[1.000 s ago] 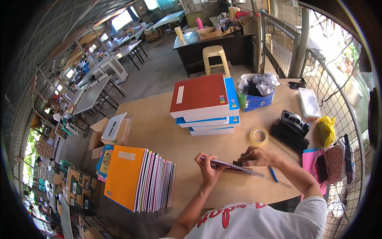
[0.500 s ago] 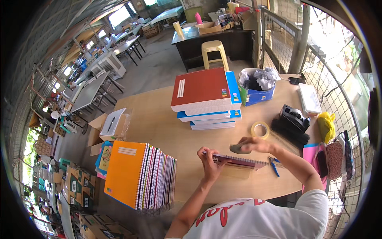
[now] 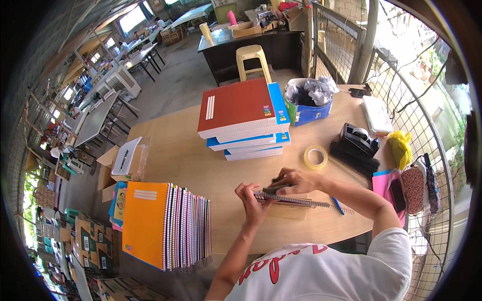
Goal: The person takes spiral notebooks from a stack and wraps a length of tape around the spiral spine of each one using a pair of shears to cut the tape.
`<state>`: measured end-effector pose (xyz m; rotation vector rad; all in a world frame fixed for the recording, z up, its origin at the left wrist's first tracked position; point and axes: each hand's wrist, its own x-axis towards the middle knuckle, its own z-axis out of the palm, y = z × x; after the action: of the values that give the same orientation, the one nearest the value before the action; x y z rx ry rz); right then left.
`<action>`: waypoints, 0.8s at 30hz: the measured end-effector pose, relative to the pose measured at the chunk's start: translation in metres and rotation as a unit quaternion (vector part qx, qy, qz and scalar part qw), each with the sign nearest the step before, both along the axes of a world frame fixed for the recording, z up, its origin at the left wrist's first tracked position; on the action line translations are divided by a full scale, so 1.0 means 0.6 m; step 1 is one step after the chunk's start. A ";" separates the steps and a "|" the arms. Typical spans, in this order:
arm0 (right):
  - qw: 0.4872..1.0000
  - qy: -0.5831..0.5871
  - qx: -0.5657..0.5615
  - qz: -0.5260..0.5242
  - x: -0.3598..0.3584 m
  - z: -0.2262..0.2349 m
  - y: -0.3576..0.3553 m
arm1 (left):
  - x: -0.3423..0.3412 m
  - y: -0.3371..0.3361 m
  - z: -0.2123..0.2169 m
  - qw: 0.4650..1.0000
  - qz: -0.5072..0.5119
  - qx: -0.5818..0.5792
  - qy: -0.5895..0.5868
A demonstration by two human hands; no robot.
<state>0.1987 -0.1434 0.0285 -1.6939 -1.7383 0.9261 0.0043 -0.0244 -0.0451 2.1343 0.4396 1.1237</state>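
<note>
Over the near part of the table, a spiral notebook is held on edge with its coil upward. My left hand grips its left end, fingers wrapped around. My right hand is closed on a dark grey-green pad, which lies against the coiled edge close to my left fingers. Loose coil sticks out past the notebook's right end. A blue-handled tool lies there, partly covered. Below the notebook, a yellowish flat piece shows on the tabletop.
Notebooks with an orange cover stand stacked at left. Brown and blue notebooks are piled at the table's middle. Rightward are a tape roll, black coils, a tape dispenser, a bin and a yellow bundle.
My right hand has brought the pad left and down onto the coiled edge, near my left hand. The notebook remains in my left hand. The whole view has shifted slightly.
</note>
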 end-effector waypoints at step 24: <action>0.983 0.185 0.012 0.008 -0.005 0.009 0.087 | -0.032 0.093 -0.025 0.904 -0.161 -0.381 -0.112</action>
<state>0.1959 -0.0909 0.0339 -1.3876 -1.5091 1.1403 -0.0150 0.0315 -0.0600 1.3124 0.3273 0.8059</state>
